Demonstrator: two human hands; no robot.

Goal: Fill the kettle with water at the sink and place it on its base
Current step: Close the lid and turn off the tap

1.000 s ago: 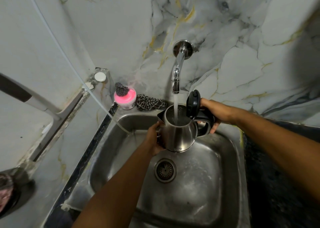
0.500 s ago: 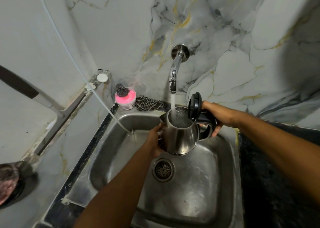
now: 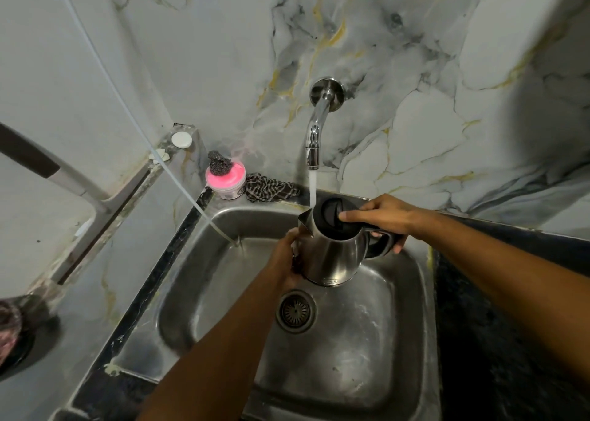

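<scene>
gripping the kettle (image 3: 332, 254), left hand (image 3: 285, 261) cups its body, right hand (image 3: 383, 218) its handle.

No legible text, number or sign is present in this view.

- Kettle (image 3: 332, 251): a small oval badge sits low on the steel body near the bottom edge. It appears to carry a brand mark, but the characters are too small and blurred to read.
- Pink tub (image 3: 226, 181): the lower wall below the pink lid shows faint dark printing. No letters can be resolved.
- Kettle lid (image 3: 332, 211): black, with moulded shapes only; no marking can be made out.
- Sink (image 3: 412, 340): bare steel, no stamp or label can be seen.
</scene>
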